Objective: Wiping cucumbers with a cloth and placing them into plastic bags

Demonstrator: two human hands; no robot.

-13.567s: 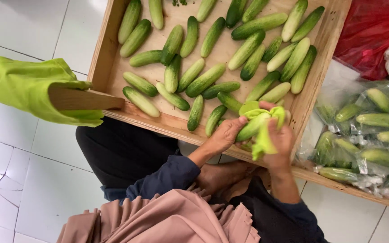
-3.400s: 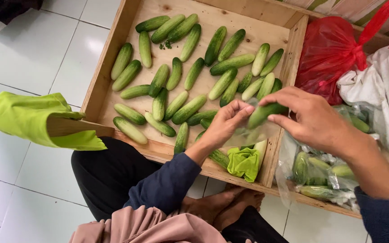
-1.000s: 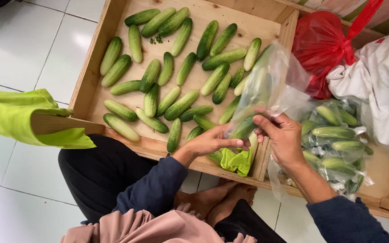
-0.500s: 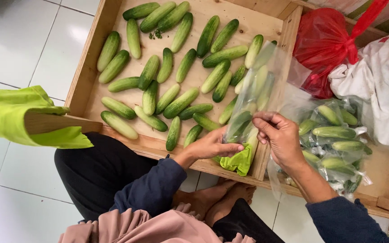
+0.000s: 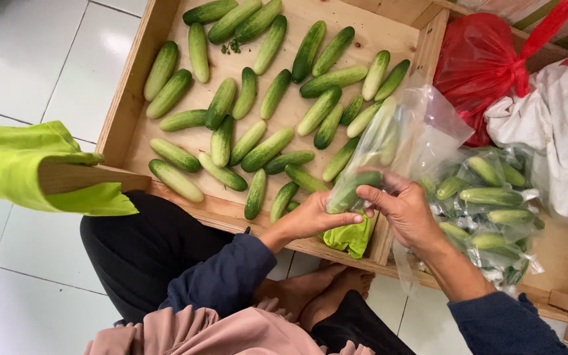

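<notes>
A shallow wooden tray [image 5: 126, 112] takes up most of the view, its floor covered by loose green cucumbers [image 5: 267, 148] lying singly and in small overlaps; a wooden divider [image 5: 428, 49] separates it from a second compartment to the right. That compartment holds a knotted red plastic bag [image 5: 481, 62], a white bag [image 5: 560, 138] and several sealed clear packs of cucumbers [image 5: 488, 210]. A lime-green cloth [image 5: 27, 167] is draped over a wooden handle at the left, and a smaller green cloth [image 5: 351, 238] lies at the tray's near edge. A thin clear plastic bag [image 5: 405, 135] stands open above the divider, already holding a few cucumbers. The left hand [image 5: 317, 217] is closed around one cucumber [image 5: 353, 187] at the bag's lower end, fingers wrapped about its middle. The right hand [image 5: 405, 210] pinches the bag film beside that cucumber, thumb and forefinger narrow. Judged from appearance, the cucumber is firm, smooth and moderately light; a grip at mid-length looks secure, though the skin may be slippery if damp. The bag is limp and likely tears or slides easily, so it is best held at the rim with the load supported from below.
</notes>
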